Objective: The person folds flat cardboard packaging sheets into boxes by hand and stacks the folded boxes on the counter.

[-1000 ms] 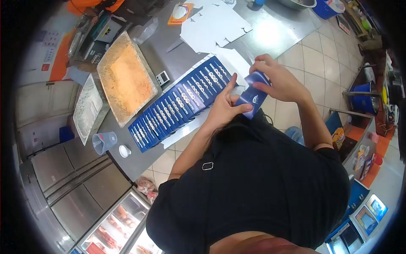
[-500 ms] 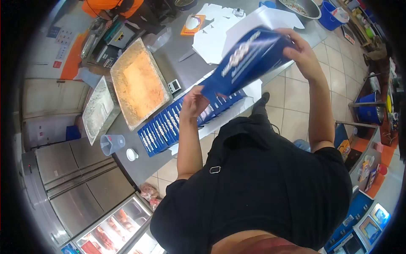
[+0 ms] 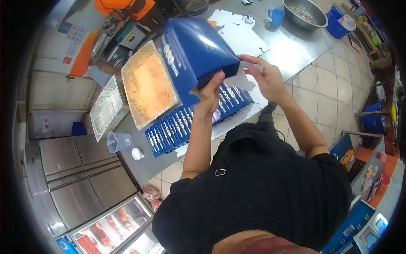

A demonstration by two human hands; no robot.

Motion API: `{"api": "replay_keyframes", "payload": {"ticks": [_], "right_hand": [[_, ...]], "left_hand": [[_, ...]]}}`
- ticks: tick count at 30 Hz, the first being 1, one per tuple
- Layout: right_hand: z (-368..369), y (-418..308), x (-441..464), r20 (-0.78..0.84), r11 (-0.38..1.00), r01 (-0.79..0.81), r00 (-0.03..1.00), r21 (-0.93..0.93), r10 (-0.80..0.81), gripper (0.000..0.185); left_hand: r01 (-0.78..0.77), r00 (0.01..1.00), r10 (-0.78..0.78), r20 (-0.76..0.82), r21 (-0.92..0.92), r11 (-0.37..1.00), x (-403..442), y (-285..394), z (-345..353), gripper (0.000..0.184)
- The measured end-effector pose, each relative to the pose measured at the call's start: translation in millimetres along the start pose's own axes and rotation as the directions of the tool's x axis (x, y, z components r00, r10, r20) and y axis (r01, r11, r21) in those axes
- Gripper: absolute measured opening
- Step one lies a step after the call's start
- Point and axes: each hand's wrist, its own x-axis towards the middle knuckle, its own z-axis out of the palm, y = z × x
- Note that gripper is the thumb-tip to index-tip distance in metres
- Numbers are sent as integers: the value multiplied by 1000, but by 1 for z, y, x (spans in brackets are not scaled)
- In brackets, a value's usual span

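A dark blue printed box (image 3: 198,46), partly folded into shape, is held up over the steel table. My left hand (image 3: 209,94) grips its lower edge, thumb against the side. My right hand (image 3: 265,80) is closed on a white flap (image 3: 243,80) at the box's right end. Below the box, a row of blue printed cartons (image 3: 179,125) lies overlapping along the table's near edge, partly hidden by my left hand and the box.
A tray of orange crumbs (image 3: 150,84), a tray of white powder (image 3: 108,106), a clear cup (image 3: 118,142) and a small white cup (image 3: 137,154) are on the left. White cardboard (image 3: 243,40), a blue mug (image 3: 276,17) and a metal bowl (image 3: 305,15) lie beyond. A person in orange (image 3: 127,6) stands at upper left.
The flat blue piece has opened out into a box shape and moved up and left over the table. My left hand now grips its lower edge, my right hand its end flap.
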Motion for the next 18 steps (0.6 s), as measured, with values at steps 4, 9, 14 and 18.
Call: {"api": "replay_keyframes", "payload": {"ticks": [4, 9, 14, 18], "right_hand": [[1, -3, -14, 48, 896, -120, 993, 427, 111, 28], [14, -18, -6, -64, 948, 291, 957, 128, -285, 31], [15, -15, 3, -97, 857, 408, 884, -314, -457, 51], [8, -27, 1, -86, 878, 395, 898, -269, -431, 50]], "left_hand": [[-270, 962, 252, 108, 221, 937, 11, -4, -18, 33], [-135, 987, 140, -83, 60, 989, -6, 9, 20, 21], [58, 980, 2, -197, 299, 953, -16, 17, 29, 19], [73, 994, -37, -107, 349, 934, -19, 24, 28, 15]]}}
